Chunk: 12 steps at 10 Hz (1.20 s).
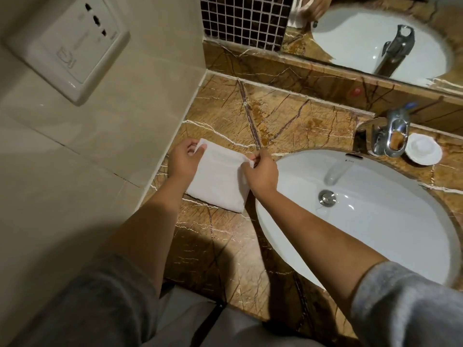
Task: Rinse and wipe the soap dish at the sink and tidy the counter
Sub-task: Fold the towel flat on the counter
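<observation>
A folded white towel (pixel 218 181) lies on the brown marble counter (pixel 288 121), left of the white oval sink (pixel 375 221). My left hand (pixel 184 159) pinches the towel's far left corner. My right hand (pixel 260 171) pinches its far right corner, next to the sink rim. The white round soap dish (pixel 423 151) stands on the counter behind the sink, just right of the chrome tap (pixel 390 131). A white piece of soap rests in the dish.
A beige tiled wall with a white power socket (pixel 72 48) rises on the left. A mirror (pixel 375 33) above a marble ledge reflects the sink and tap. The sink's chrome drain plug (pixel 327 197) sits under the spout.
</observation>
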Each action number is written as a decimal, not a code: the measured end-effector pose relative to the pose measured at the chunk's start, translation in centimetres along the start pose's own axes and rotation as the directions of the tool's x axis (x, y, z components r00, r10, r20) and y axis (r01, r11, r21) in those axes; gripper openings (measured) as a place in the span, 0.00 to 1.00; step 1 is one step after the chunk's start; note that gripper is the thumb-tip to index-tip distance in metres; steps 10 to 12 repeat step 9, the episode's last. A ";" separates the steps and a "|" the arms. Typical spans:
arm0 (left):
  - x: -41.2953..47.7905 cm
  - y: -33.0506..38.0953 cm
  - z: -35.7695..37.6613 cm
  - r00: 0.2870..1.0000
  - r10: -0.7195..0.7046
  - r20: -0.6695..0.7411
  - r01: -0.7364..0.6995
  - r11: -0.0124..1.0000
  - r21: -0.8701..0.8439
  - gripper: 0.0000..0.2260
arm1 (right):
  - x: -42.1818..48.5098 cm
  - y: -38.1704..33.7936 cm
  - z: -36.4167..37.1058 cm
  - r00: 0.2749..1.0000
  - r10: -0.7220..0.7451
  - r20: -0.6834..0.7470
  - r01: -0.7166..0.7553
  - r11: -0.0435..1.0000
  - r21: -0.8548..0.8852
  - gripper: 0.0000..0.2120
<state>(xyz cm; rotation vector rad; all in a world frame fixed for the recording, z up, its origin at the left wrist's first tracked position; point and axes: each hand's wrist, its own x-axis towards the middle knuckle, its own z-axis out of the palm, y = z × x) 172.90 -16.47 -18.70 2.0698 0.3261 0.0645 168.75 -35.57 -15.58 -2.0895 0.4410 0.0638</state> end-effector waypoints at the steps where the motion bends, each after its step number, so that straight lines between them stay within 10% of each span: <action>1: 0.5 0.5 1.0 1.000 0.018 -0.008 -0.017 0.998 0.060 0.06 | 0.7 0.2 -0.3 1.000 -0.003 0.003 0.003 1.000 -0.008 0.08; 3: -1.8 0.8 1.6 0.981 0.193 0.014 -0.176 0.859 0.482 0.18 | 1.4 1.4 -0.7 0.998 -0.027 0.065 0.031 0.998 -0.057 0.10; 5: -5.3 -0.4 2.1 0.853 0.307 0.423 -0.520 0.569 0.637 0.26 | -1.1 1.6 0.1 0.929 -0.370 0.013 0.349 0.862 -0.368 0.18; 8: -6.2 -0.7 2.5 0.872 0.213 0.440 -0.478 0.558 0.678 0.26 | -3.5 3.2 1.4 0.842 -0.398 0.364 0.537 0.686 -0.490 0.24; 12: -6.3 0.4 1.6 0.890 0.261 0.373 -0.452 0.604 0.656 0.25 | -2.9 2.8 -0.3 0.875 -0.410 0.260 0.485 0.742 -0.463 0.22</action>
